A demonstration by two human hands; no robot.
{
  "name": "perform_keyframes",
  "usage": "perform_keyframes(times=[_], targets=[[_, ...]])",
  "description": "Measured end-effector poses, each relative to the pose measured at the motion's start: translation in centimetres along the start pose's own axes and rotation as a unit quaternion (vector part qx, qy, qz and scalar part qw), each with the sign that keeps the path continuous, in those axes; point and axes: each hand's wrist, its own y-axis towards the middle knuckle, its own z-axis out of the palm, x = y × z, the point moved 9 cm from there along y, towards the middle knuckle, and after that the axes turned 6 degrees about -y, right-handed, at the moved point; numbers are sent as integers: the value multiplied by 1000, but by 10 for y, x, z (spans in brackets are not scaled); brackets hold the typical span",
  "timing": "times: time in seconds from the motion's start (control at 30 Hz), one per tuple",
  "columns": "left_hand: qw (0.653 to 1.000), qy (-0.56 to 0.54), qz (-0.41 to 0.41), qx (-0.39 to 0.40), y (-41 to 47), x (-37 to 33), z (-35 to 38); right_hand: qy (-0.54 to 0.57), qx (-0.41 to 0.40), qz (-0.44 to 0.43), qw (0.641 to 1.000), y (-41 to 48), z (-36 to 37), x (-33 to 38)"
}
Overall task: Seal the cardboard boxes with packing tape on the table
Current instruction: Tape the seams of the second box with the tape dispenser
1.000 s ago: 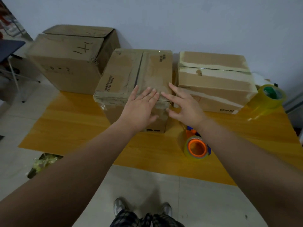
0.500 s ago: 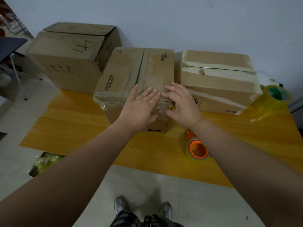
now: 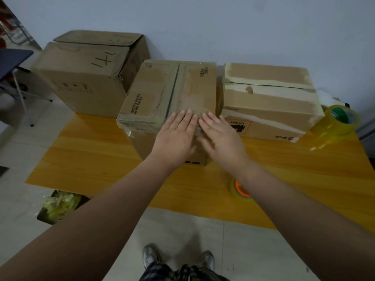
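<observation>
Three cardboard boxes stand on the yellow wooden table (image 3: pixel 97 159). The middle box (image 3: pixel 154 94) has its top flaps closed and a strip of clear tape across its near top edge. My left hand (image 3: pixel 174 136) and my right hand (image 3: pixel 219 136) lie flat side by side on that near edge, fingers straight, pressing on the tape. The right box (image 3: pixel 267 98) carries pale tape strips. The left box (image 3: pixel 81 78), marked in black pen, has closed flaps. A tape roll with an orange core (image 3: pixel 239 189) lies on the table, partly hidden under my right forearm.
A yellow-green tape roll (image 3: pixel 336 122) sits at the table's right end. A wall rises right behind the boxes. A dark chair (image 3: pixel 12 63) stands at the far left. A bin holding crumpled tape (image 3: pixel 58 205) sits on the floor, and my shoes (image 3: pixel 178 258) are below.
My right hand has slid left and flattened beside my left hand on the middle box's near edge. The left hand stays where it was.
</observation>
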Motion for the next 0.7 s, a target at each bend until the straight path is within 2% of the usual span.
perform_keyframes(times=[0.07, 0.17, 0.3, 0.5, 0.6, 0.7], targets=[[1000, 6, -18, -9, -3, -9, 4, -61, 84, 24, 994, -9, 9, 9], [1000, -3, -6, -30, -8, -18, 11, -134, 122, 52, 982, -16, 10, 14], [997, 8, 39, -65, -22, 8, 10, -168, 133, 80, 974, -16, 7, 10], [998, -7, -40, -40, -54, 99, 9, -193, 142, 138, 961, -17, 9, 9], [998, 1, -53, -43, -69, 131, 7, -191, 138, 173, 956, -20, 10, 8], [997, -40, -47, -35, -74, 143, 9, -177, 132, 212, 952, -21, 11, 12]])
